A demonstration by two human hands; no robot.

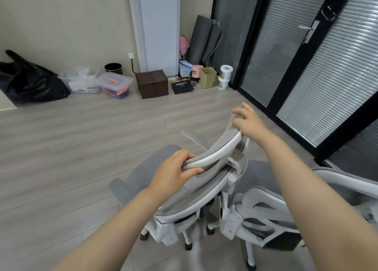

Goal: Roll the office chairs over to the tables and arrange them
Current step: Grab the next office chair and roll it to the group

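Observation:
A grey mesh office chair with a white frame [192, 191] stands just in front of me, its back toward me. My left hand [173, 172] grips the left end of its curved headrest [216, 152]. My right hand [248, 121] holds the right end of the same headrest, fingers wrapped over the top. A second grey and white office chair [272, 215] stands close on the right, almost touching the first; my right forearm covers part of it. No table is visible.
Along the far wall lie a black bag [30, 78], clear storage bins [81, 80], a brown wicker box [152, 83], small bins and rolled mats [204, 39]. Black-framed glass doors with blinds [306, 66] run along the right. Wood floor [81, 144] stretches left.

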